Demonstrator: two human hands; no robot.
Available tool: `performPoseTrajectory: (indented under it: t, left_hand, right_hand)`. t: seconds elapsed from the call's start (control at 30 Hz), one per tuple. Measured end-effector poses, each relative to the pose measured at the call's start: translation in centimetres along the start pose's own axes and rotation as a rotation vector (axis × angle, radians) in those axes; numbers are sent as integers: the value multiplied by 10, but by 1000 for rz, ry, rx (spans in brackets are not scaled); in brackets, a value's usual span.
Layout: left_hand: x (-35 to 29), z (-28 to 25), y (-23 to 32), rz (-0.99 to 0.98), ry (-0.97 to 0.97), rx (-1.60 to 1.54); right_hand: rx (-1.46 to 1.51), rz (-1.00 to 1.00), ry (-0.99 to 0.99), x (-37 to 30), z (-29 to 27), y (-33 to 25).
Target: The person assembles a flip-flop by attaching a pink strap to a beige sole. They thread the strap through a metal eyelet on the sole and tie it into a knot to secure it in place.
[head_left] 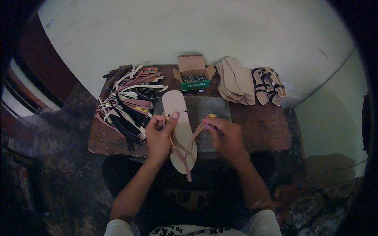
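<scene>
A beige sandal sole (173,101) lies over the table's near edge, its lower end sticking out above my lap. Two dark metal studs show on its upper half. My left hand (159,135) is closed on the sole's left edge, thumb pressed on its face close to one stud. A Y-shaped pinkish-brown sandal strap (182,157) lies across the sole, its tail hanging past the lower right. My right hand (227,137) pinches one arm of this strap, with a bit of yellow at its end. The strap's other arm runs up to my left hand, where the fingers hide its end.
Loose straps (132,98) in several colours are heaped at the table's left. At the back stands an open green box (195,83) of small metal nails, a black pen (193,91) before it. Stacked soles (235,80) and black-strapped sandals (269,86) sit at the right, near the wall.
</scene>
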State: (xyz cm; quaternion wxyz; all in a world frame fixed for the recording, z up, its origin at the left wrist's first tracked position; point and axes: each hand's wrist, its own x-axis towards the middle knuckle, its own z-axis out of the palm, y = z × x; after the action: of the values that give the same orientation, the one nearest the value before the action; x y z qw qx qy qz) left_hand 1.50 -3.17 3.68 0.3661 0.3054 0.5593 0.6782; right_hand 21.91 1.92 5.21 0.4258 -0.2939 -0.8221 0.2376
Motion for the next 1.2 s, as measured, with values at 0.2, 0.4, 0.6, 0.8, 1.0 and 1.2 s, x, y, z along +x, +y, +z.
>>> performPoseTrajectory:
  t: [0.2,0.4,0.6,0.8,1.0,1.2]
  left_hand:
    - [0,-2,-1,-79,-80,2]
    - [-4,1,-11,-48,-113,-3]
    - [-9,7,-5,-49,-134,-18]
    - [-12,7,-1,-50,-191,2]
    - [-13,6,-1,-48,-287,98]
    - [-12,8,-8,-26,-317,-28]
  right_hand:
    - [229,312,-35,6,1,-6]
    - [412,428,-34,1,14,-3]
    - [383,567,114,1,19,-1]
    - [262,486,72,0,15,-5]
    - [228,426,135,-1,18,-6]
    - [251,380,97,0,16,-8]
